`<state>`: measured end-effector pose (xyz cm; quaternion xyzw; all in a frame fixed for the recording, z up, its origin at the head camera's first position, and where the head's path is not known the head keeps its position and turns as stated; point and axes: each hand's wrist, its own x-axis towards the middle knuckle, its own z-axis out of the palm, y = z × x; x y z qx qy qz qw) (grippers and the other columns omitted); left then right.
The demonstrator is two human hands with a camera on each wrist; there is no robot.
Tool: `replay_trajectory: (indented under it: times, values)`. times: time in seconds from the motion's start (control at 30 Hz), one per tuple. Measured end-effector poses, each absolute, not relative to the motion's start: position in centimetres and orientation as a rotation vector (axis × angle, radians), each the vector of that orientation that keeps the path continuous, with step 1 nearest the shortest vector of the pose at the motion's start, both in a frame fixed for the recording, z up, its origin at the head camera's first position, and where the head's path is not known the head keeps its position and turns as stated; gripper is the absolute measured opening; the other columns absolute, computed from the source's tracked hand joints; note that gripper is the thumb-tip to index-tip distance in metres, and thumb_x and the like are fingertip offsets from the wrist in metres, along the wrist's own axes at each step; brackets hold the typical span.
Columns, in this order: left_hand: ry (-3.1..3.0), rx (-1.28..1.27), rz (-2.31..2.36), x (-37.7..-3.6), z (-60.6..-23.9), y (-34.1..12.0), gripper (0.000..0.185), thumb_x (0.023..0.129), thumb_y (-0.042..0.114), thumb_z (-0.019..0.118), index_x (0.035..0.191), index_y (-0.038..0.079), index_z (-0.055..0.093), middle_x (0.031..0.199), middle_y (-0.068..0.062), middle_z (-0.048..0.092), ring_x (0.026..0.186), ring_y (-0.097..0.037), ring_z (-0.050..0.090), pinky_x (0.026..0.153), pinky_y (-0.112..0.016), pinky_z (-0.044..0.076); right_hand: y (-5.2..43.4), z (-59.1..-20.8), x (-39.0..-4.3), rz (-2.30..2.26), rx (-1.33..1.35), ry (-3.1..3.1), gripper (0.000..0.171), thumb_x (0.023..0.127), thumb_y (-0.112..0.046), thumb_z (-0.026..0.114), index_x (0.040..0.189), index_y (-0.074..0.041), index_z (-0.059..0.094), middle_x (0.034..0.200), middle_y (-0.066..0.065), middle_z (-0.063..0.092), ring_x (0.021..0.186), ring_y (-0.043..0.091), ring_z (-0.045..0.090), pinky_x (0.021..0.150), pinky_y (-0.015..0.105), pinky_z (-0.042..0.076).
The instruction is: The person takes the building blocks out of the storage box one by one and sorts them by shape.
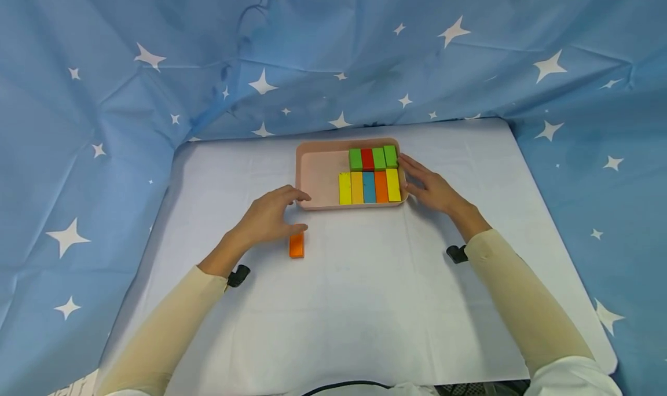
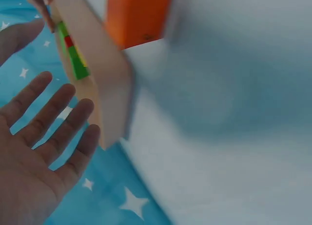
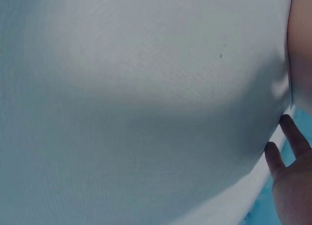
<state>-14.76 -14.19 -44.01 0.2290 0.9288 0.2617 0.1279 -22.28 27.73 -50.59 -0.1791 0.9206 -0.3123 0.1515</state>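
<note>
A pink tray (image 1: 319,173) holds several coloured blocks in two rows at its right side. The back row has green blocks and a red block (image 1: 367,160); in front are yellow, blue (image 1: 369,187) and orange ones. Outside the tray, a loose orange block (image 1: 296,246) lies on the table, just below my left thumb. My left hand (image 1: 267,217) hovers by the tray's front left corner, fingers spread and holding nothing, as the left wrist view confirms. At the tray's right edge is my right hand (image 1: 436,191), its fingers extended along the rim; whether they press it I cannot tell.
A white cloth (image 1: 365,303) covers the table. Blue star-patterned fabric (image 1: 333,54) hangs behind and at both sides. A dark cable (image 1: 344,385) runs along the near edge, and each wrist carries a small black camera (image 1: 238,275).
</note>
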Motion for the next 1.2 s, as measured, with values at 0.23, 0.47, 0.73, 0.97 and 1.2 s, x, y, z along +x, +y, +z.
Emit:
replay_trajectory:
  times: [0.23,0.47,0.73,0.97,1.2]
  values:
    - [2.591,0.794,0.910,-21.0,-43.7,-10.3,0.042,0.095,0.020,0.075,0.134,0.009,0.066,0.132,-0.012,0.065,0.114,-0.032,0.063,0.098,-0.047,0.053,28.3,-50.4,-22.4,-0.925,-0.513,2.642,0.066,0.110,-0.032,0.051,0.168,-0.022,0.021,0.177,-0.004,0.009,0.162,0.033,0.014,0.128,0.061,0.017]
    - [2.572,0.787,0.877,-25.8,-45.0,-5.7,0.050,0.097,0.018,0.071,0.144,0.008,0.058,0.148,-0.009,0.057,0.129,-0.032,0.058,0.107,-0.044,0.052,28.2,-50.3,-22.1,-0.978,-0.522,2.625,0.066,0.109,-0.031,0.053,0.167,-0.021,0.023,0.177,-0.004,0.011,0.162,0.033,0.015,0.128,0.062,0.017]
    - [2.627,0.724,0.732,-28.5,-46.9,-3.0,0.069,0.094,0.024,0.073,0.157,0.016,0.046,0.151,-0.014,0.048,0.116,-0.027,0.055,0.105,-0.044,0.050,27.6,-50.8,-21.9,-0.994,-0.519,2.619,0.066,0.110,-0.032,0.052,0.167,-0.024,0.022,0.176,-0.007,0.010,0.162,0.029,0.015,0.129,0.058,0.018]
    - [2.626,0.682,0.654,-29.2,-47.0,-2.0,0.073,0.093,0.027,0.077,0.157,0.012,0.045,0.141,-0.016,0.050,0.111,-0.028,0.053,0.105,-0.043,0.049,27.7,-50.6,-21.8,-0.987,-0.541,2.612,0.066,0.109,-0.029,0.052,0.168,-0.021,0.022,0.177,-0.004,0.010,0.162,0.031,0.014,0.128,0.060,0.018]
    - [2.613,0.717,0.647,-30.0,-47.1,-1.4,0.072,0.093,0.026,0.078,0.157,0.013,0.047,0.137,-0.018,0.054,0.112,-0.031,0.053,0.104,-0.043,0.048,28.2,-50.6,-21.8,-0.982,-0.534,2.634,0.066,0.109,-0.029,0.053,0.167,-0.023,0.022,0.176,-0.005,0.011,0.162,0.030,0.016,0.128,0.058,0.020]
